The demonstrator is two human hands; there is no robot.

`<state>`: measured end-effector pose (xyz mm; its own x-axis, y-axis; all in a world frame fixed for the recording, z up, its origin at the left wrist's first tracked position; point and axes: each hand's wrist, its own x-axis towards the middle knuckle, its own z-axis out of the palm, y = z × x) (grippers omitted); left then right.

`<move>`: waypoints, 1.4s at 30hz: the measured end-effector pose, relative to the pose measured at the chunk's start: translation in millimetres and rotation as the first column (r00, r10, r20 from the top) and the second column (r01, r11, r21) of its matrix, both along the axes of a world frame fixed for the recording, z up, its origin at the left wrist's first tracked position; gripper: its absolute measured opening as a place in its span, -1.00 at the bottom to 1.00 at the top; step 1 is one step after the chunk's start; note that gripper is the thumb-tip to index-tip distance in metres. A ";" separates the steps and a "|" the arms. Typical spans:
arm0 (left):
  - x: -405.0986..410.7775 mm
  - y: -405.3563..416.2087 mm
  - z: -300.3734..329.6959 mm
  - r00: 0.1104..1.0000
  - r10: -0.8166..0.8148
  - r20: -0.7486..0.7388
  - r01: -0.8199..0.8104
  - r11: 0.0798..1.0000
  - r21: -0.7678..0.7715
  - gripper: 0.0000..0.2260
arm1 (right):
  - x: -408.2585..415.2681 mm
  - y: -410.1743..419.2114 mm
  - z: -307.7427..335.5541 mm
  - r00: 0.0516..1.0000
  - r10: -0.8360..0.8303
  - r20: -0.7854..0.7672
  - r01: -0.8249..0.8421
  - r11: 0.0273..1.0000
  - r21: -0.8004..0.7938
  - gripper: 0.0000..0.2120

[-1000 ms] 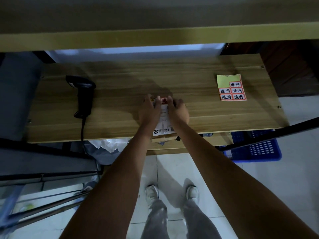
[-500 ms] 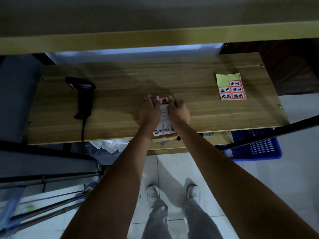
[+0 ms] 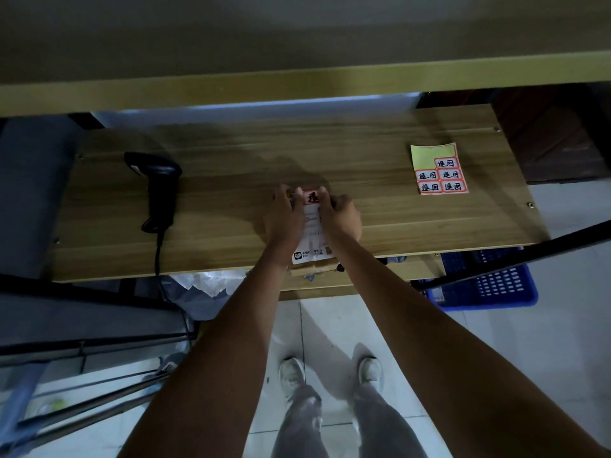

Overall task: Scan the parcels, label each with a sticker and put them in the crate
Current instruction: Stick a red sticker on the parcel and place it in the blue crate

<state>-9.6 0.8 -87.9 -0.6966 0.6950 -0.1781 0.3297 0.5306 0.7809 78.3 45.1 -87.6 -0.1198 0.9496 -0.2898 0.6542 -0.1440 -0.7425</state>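
A small brown parcel [image 3: 314,256] with a white shipping label lies at the front edge of the wooden table [image 3: 231,166]. A red-edged sticker [image 3: 310,196] sits at the parcel's far end. My left hand [image 3: 284,219] and my right hand [image 3: 340,216] both rest on the parcel, fingertips pressing on either side of the sticker. A yellow sticker sheet [image 3: 436,170] with several red stickers lies at the table's right. The black barcode scanner [image 3: 158,190] lies at the left. A blue crate [image 3: 486,282] stands on the floor under the table's right end.
A shelf board [image 3: 297,84] overhangs the table from above. The scanner's cable [image 3: 158,256] drops over the front edge. Crumpled plastic bags [image 3: 201,285] lie under the table at the left. A dark bar [image 3: 529,252] crosses in front of the crate. My shoes are on the tiled floor.
Both hands have stayed on the parcel. The fingertips have shifted slightly on the sticker; more of the sticker shows between them now.
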 end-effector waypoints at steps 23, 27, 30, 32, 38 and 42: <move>1.3 0.4 4.7 0.990 -0.020 -0.139 0.015 0.999 -0.042 -0.63 | 11.7 -24.5 1.9 0.970 0.109 0.218 -0.183 0.918 0.351 -0.62; -0.1 0.4 3.0 0.996 -0.008 -0.094 0.005 1.000 -0.031 -0.61 | 14.7 -23.4 -1.4 0.969 -0.008 0.246 -0.054 0.968 0.244 -0.46; 0.0 -0.3 2.6 0.998 -0.050 0.023 0.050 0.999 -0.008 -0.57 | 12.8 -24.6 -0.4 0.960 -0.015 0.278 -0.049 0.974 0.223 -0.35; -2.9 0.9 5.7 0.960 -0.025 0.280 0.024 1.000 0.005 -0.50 | 11.7 -22.5 -1.9 0.966 0.042 0.255 -0.093 0.978 0.189 -0.37; -9.2 -17.9 4.1 0.895 -0.021 0.446 0.017 1.000 0.013 -0.66 | 15.6 -18.4 -2.7 0.989 0.047 0.139 -0.059 0.995 0.086 -0.45; 0.4 -24.4 8.1 0.871 -0.060 0.488 0.023 0.996 0.081 -0.53 | 16.5 -18.9 -1.1 0.999 0.011 -0.032 -0.010 1.000 0.027 -0.49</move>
